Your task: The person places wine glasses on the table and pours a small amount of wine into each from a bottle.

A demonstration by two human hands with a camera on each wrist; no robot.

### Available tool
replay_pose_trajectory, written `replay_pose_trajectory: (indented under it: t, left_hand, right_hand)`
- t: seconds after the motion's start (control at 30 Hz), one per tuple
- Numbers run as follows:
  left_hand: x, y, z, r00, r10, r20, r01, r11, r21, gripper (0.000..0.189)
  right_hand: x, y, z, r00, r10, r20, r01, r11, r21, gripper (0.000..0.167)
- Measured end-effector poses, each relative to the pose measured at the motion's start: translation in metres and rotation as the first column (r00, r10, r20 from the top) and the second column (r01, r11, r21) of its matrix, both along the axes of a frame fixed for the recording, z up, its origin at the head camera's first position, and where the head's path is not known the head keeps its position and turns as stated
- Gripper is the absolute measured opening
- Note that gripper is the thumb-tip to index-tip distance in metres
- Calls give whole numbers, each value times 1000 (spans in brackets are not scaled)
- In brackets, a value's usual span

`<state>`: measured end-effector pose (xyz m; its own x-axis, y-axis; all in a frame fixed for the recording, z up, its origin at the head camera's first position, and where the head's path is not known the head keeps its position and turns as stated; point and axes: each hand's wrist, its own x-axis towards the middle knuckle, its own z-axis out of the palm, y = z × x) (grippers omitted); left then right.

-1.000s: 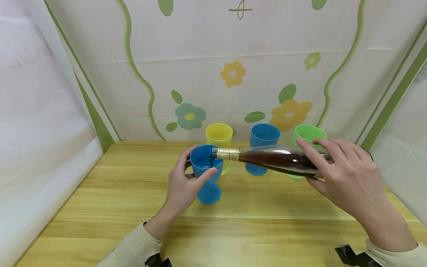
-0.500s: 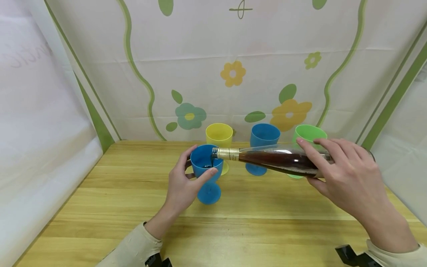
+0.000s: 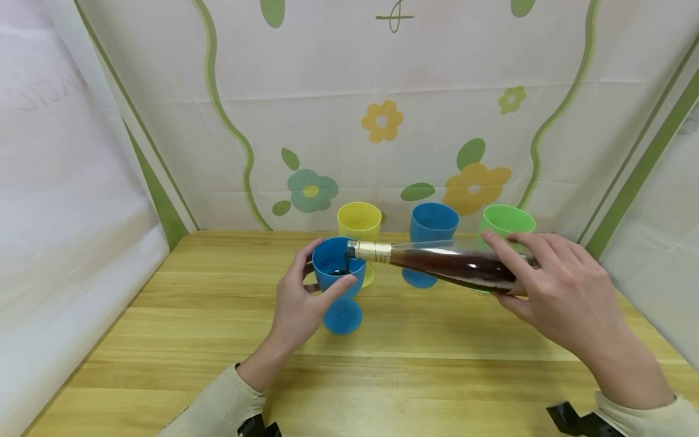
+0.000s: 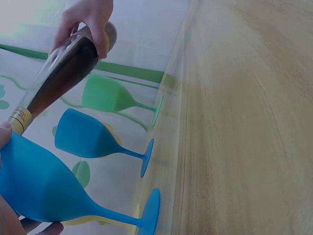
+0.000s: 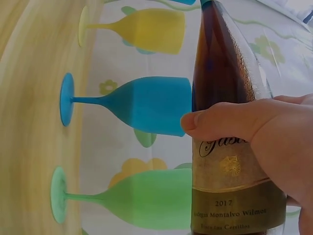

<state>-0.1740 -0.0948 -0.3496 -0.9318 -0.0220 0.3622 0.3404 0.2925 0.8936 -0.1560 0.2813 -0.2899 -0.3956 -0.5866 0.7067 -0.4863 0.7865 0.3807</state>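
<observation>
My left hand point(image 3: 295, 297) holds a blue plastic goblet point(image 3: 329, 281) by its bowl, thumb in front and fingers round the far side. The goblet's foot is down on the wooden table. From the right, my right hand point(image 3: 562, 297) grips a glass wine bottle point(image 3: 453, 262) round its labelled body, thumb underneath in the head view. The bottle lies nearly level, its gold-collared neck over the goblet's rim. A dark stream runs from the mouth into dark liquid point(image 3: 340, 272) inside. In the right wrist view the cream and gold label point(image 5: 230, 181) shows, partly covered by the hand.
Behind the bottle stand a yellow goblet point(image 3: 358, 220), a second blue goblet point(image 3: 433, 227) and a green goblet point(image 3: 506, 220), in a row near the table's back edge. Wooden tabletop point(image 3: 415, 382) stretches in front. A flower-patterned cloth point(image 3: 327, 73) hangs close behind; white cloth borders both sides.
My right hand has shifted slightly left and down along with the bottle's body. More dark liquid shows in the held goblet than a second ago. My left hand keeps its place.
</observation>
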Motion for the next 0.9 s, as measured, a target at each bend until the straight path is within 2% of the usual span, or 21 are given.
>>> replay_pose_trajectory:
  t: [0.1,0.2,0.5,0.9]
  left_hand:
    - [0,0,0,1000,-1,-6,1,1000,2,79]
    - [-1,0,0,1000,-4,-14,4,1000,5,79]
    - [-1,0,1,1000,-4,-1,4,1000,-1,79]
    - [-1,-2,4,1000,-1,11,1,1000,3,79]
  right_hand:
    - [-1,1,-3,999,-7,39,7,1000,3,100]
    - [-3,1,-6,997,-15,70,16,1000,-8,111]
    - [-13,2,-23,988,29,152,-20,998,-56,100]
    - [-20,-3,-45,958,34,284,1,993,-120,95]
